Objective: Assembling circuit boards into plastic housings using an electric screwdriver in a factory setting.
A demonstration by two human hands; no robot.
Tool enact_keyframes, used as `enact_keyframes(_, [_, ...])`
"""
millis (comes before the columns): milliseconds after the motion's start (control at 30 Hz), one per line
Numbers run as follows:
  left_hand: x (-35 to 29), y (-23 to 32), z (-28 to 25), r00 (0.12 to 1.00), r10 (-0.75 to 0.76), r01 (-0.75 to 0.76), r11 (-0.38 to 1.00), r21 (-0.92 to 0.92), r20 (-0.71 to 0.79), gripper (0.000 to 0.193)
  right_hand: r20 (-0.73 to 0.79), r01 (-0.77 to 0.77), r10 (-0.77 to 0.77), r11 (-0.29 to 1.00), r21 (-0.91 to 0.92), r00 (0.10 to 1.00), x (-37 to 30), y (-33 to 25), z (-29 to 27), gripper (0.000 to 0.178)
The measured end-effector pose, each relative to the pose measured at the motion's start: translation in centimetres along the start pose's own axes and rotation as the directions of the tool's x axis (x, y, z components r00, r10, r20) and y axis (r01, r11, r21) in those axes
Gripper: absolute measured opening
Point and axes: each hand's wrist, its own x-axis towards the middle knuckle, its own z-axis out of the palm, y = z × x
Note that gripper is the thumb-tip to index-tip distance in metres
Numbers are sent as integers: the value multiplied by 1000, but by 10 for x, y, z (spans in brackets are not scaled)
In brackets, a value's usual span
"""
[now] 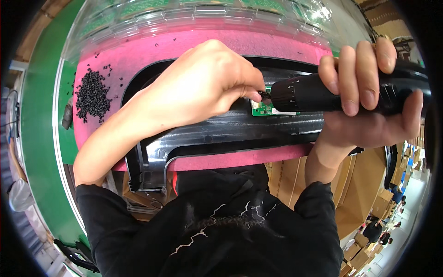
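My right hand (364,87) is wrapped around a black electric screwdriver (318,94), whose front end points left. At its tip, the thumb and fingertips of my left hand (217,78) pinch small black screws (264,95); how many is hard to make out. Beneath the tip a green circuit board (261,111) with a white connector shows, partly covered by the screwdriver and my fingers. The board lies inside a long black plastic housing (221,134), which rests on a pink mat (203,163). My left forearm crosses over the housing's left part.
A pile of black screws (92,96) lies on the mat's left side, with strays around it. Clear plastic trays (184,16) holding green boards stand along the back. Cardboard boxes (295,180) are below the mat's front edge. Other people are far off at lower right.
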Motion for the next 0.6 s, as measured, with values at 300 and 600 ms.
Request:
enact_keyframes(300, [3, 7, -5, 982, -174, 174, 985, 3, 74, 14, -1, -59, 59, 992, -115, 998, 1, 19, 9, 48])
enact_keyframes(600, [4, 5, -5, 981, -191, 183, 967, 179, 29, 12, -39, -90, 86, 987, -131, 996, -2, 14, 10, 47])
